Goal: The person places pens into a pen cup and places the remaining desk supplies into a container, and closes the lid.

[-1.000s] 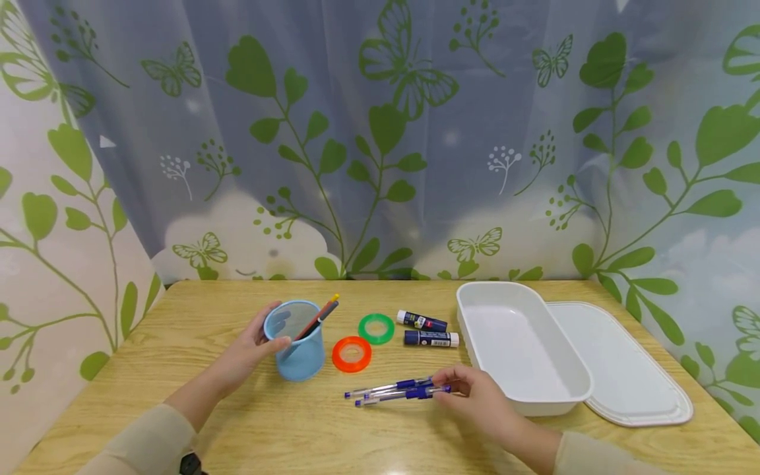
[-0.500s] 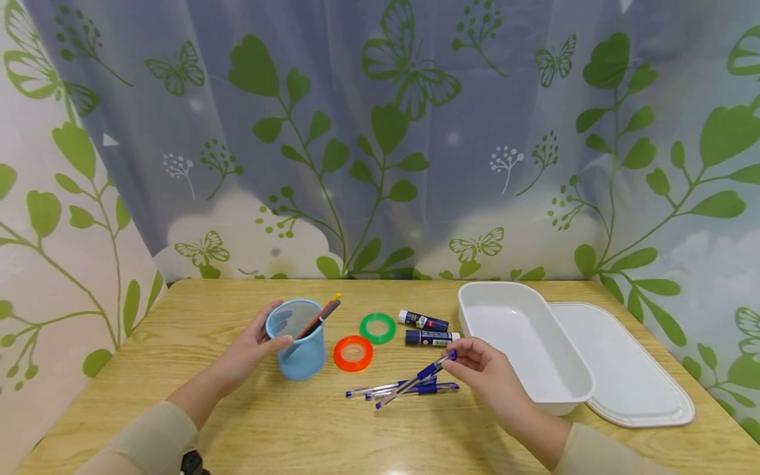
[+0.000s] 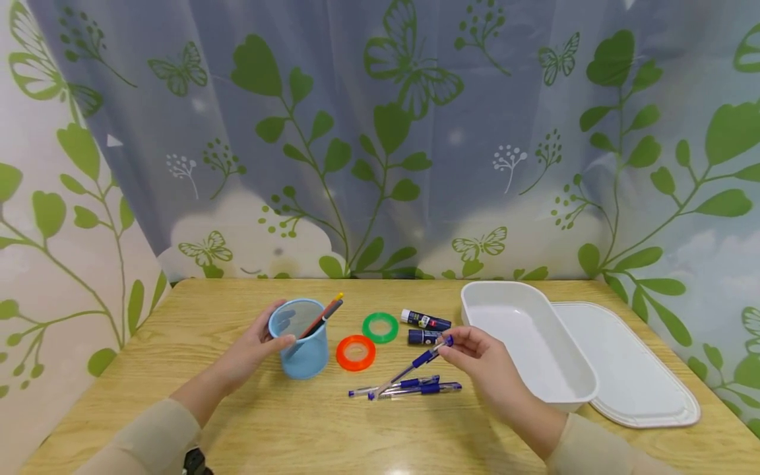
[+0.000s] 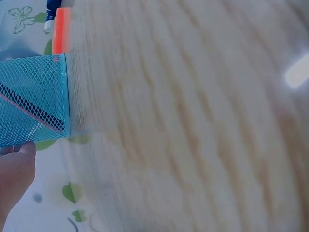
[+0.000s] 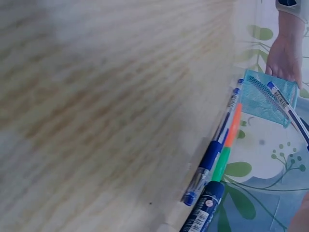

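Observation:
My left hand grips the light-blue mesh pen cup, its thumb at the rim and fingers round the far side. The cup stands upright on the table, with a couple of pencils leaning to the right inside it. With thumb and fingertips, my right hand pinches a blue gel pen by one end. That pen slants, its other end low over two more blue pens lying on the table. In the right wrist view the held pen overlaps the mesh cup.
An orange tape roll and a green tape roll lie right of the cup. Two glue sticks lie behind the pens, one partly hidden by my right hand. A white plastic bin and its flat lid are at the right.
My right hand has picked one pen up from the group on the table, raising the gripped end and moving it slightly away from me. My left hand keeps holding the cup in place.

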### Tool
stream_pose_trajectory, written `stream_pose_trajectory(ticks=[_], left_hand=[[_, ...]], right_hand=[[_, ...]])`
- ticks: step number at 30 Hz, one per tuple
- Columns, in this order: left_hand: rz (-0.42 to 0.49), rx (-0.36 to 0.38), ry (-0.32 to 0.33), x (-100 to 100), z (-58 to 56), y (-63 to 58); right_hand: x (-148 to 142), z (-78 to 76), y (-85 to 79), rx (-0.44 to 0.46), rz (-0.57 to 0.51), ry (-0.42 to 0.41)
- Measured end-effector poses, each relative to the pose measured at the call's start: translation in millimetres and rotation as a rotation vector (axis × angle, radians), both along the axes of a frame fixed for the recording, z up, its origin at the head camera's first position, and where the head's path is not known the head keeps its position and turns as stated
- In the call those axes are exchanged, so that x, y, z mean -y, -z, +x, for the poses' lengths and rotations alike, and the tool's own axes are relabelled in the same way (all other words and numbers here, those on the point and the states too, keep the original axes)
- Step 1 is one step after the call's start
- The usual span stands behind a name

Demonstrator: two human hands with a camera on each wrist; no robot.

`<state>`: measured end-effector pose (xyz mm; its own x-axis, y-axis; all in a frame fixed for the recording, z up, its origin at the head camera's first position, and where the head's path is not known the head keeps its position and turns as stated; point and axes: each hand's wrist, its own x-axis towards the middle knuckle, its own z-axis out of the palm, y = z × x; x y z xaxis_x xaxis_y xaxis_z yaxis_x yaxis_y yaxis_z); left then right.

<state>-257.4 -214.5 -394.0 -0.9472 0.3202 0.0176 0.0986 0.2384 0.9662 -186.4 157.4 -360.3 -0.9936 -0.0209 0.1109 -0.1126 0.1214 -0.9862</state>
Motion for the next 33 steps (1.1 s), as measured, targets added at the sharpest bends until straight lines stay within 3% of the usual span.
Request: stream_pose_trajectory(ticks=[6,27,33], left_hand=[[0.008,-0.021,0.007,-1,-0.8,-0.9],[-0.006,-0.01,0.011,-2,2.5,-6.1],[0.029,-0.005,0.026,-1,2.6,-3.3]], right_hand=[[2,-3.5,-6.1,0.005,-0.002,0.024],[17,-10.3,-13.8,-0.039,-0.147,-0.057],[23,-11.5,-16.7,-0.028,-0.162,-0.056]])
